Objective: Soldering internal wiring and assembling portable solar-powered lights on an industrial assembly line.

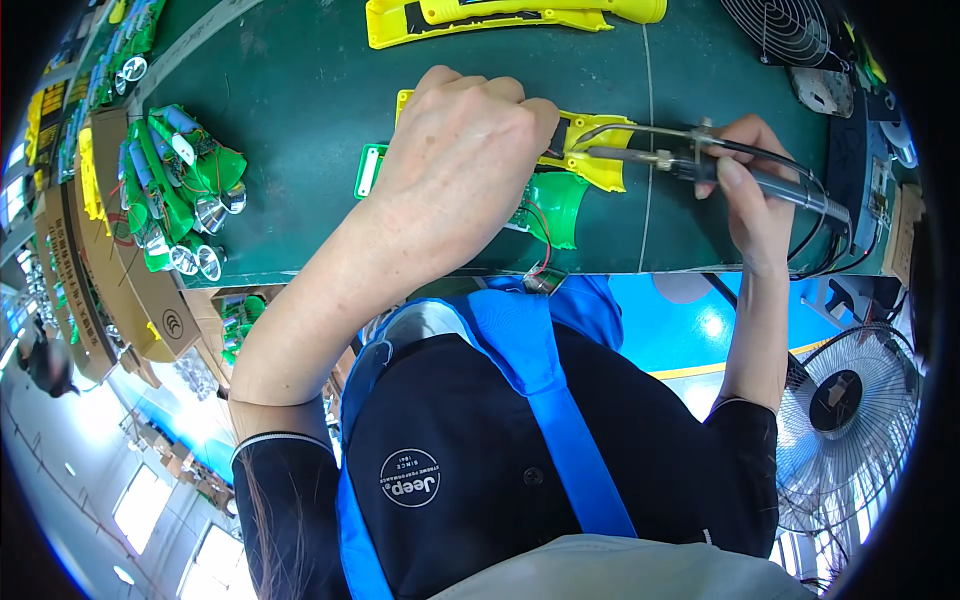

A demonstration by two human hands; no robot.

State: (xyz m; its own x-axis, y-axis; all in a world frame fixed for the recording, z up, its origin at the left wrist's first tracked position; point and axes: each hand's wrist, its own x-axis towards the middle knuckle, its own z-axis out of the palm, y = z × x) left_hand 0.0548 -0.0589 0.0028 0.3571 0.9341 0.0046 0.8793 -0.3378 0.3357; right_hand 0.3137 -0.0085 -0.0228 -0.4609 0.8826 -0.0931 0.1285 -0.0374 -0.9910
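My right hand (748, 200) grips a soldering iron (770, 186) like a pen. A thin bent metal tube (650, 130) runs along the iron, and both tips point left over a yellow plastic half shell (607, 175). Above that shell my left hand (455, 165) is closed, knuckles up, its fingertips hidden beneath it, so what they pinch cannot be seen. Below the yellow shell lies a green half shell (562, 205), partly under my left hand. From it a red wire (547, 240) leads to a small silvery part (543, 282) at the table's near edge.
A pile of green lamp assemblies (185, 185) with shiny reflectors lies on the left of the green table (300, 60). More yellow shells (500, 22) sit at the far edge. Cardboard boxes (145, 260) stand at left; a fan (840, 400) is at lower right, another fan guard (785, 30) at far right.
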